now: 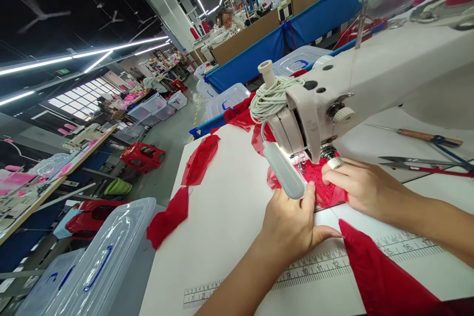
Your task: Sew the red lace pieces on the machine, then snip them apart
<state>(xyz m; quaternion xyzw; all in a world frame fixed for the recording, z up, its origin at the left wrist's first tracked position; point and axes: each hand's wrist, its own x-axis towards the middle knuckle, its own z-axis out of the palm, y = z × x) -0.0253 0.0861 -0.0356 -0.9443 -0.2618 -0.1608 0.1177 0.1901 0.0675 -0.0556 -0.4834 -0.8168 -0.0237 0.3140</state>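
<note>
White table (229,227) runs down through 6 o'clock in the view, and a white sewing machine (392,74) leans in between 2 and 3. There's a plain red cloth panel (381,271) at 4 and a sheer red strip (200,160) around 8. Left hand (289,227), toward 5, has its thumb spread well apart from the index finger. Right hand (365,187), just past 3, has bent fingers over the fabric, but I can't tell if that grip is clamped. Red lace (323,186) sits near 4, at both hands' fingertips, right by the presser foot (301,167). My worry: if the left index rides in with the lace, ouch. Uneven pulling could pucker it too.
</note>
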